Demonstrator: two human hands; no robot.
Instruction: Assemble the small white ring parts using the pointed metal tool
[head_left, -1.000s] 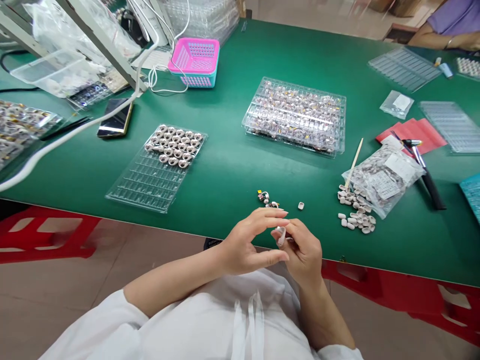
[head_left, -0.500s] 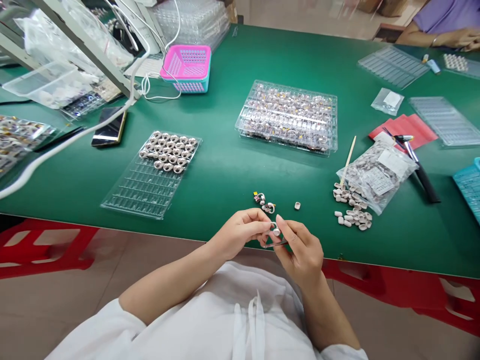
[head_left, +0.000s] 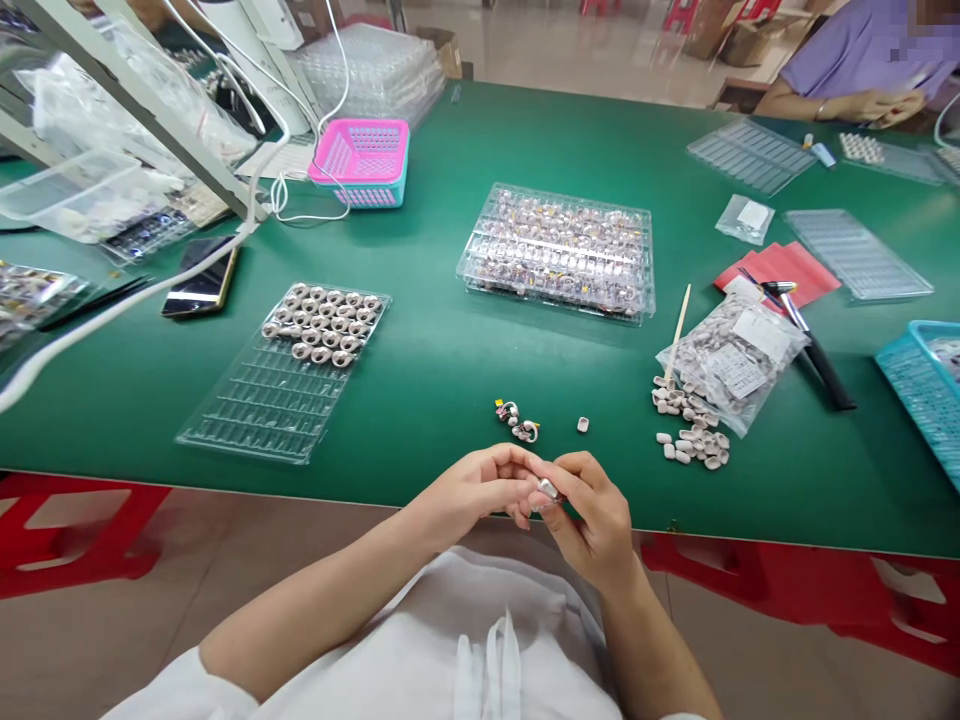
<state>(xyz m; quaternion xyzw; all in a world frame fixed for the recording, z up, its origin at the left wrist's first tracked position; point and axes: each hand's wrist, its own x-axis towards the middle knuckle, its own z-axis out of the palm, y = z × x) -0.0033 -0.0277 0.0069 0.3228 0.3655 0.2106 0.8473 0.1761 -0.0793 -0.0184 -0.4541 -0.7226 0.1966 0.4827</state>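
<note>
At the table's front edge my left hand [head_left: 491,490] and my right hand [head_left: 592,515] meet, both closed on one small pale part with a shiny rounded face [head_left: 548,489]. My fingers cover most of it, and its exact kind cannot be made out. Just beyond my hands lie small curved pieces with yellow tabs [head_left: 517,422] and a single pale cap [head_left: 583,425]. To the left, a clear tray [head_left: 247,410] holds rows of ring-like pale pieces [head_left: 330,320]. Loose pale caps [head_left: 694,440] lie to the right beside a plastic bag of caps [head_left: 735,350].
A stack of filled clear trays [head_left: 559,250] stands mid-table. Behind the left tray are a phone [head_left: 202,280], a white cable [head_left: 150,290] and a pink basket [head_left: 360,150]. On the right lie a black-handled tool [head_left: 825,370] and a blue basket [head_left: 919,390]. Another person's hands [head_left: 877,108] are at far right.
My fingers have closed further around the part, turning its shiny face upward. The thin flat dark piece under my fingers no longer shows. The camera view has shifted slightly.
</note>
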